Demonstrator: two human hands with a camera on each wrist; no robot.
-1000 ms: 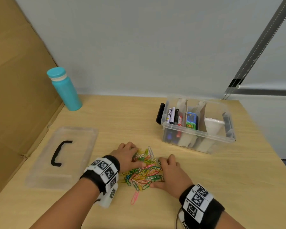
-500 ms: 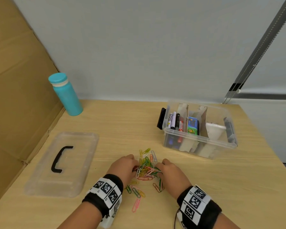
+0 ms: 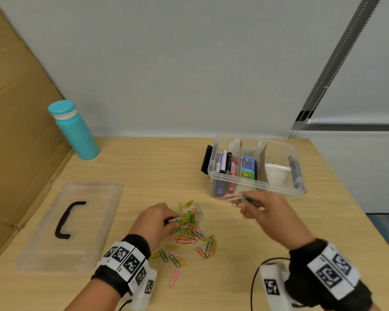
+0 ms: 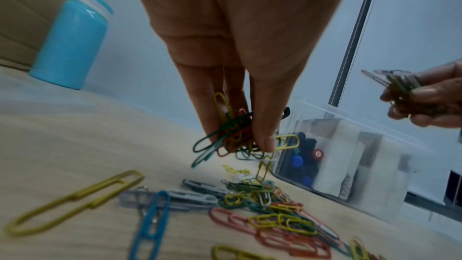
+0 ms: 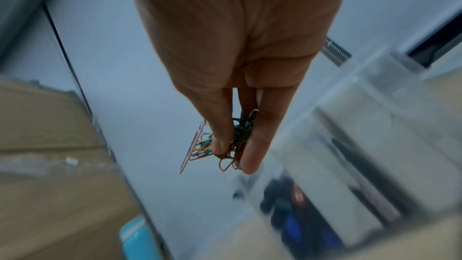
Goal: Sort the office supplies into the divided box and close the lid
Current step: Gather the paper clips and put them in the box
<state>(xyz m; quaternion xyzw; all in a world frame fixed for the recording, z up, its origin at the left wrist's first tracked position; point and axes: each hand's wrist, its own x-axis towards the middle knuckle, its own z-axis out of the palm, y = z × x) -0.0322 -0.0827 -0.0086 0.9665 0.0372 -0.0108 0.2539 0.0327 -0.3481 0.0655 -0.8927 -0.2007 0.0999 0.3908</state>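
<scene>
Since half a second ago the right hand (image 3: pixel 270 212) has left the clips (image 3: pixel 190 230) and risen toward the box (image 3: pixel 298 153), carrying a small bunch of them pinched between thumb and fingers (image 5: pixel 252 153). It hangs, blurred, just in front of the box's near wall, palm down, wrist raised off the table (image 3: pixel 144 162).

Left of the box, the left hand (image 3: pixel 154 223) has stayed at the pile. Its fingers point downward and its thumb (image 4: pixel 265 141) closes on a tangle of green, red and yellow clips lifted just above the heap; one yellow clip dangles from the tangle toward the pile.

Most clips lie loose on the table, in front of the box and to its left, a few strays nearer the person. Inside the box, the left compartment holds markers (image 3: pixel 226 162). Well left of the box lies the lid (image 3: pixel 99 198), handle up. A teal bottle (image 3: pixel 75 131) stands beyond the lid, by the cardboard (image 3: pixel 16 122).
</scene>
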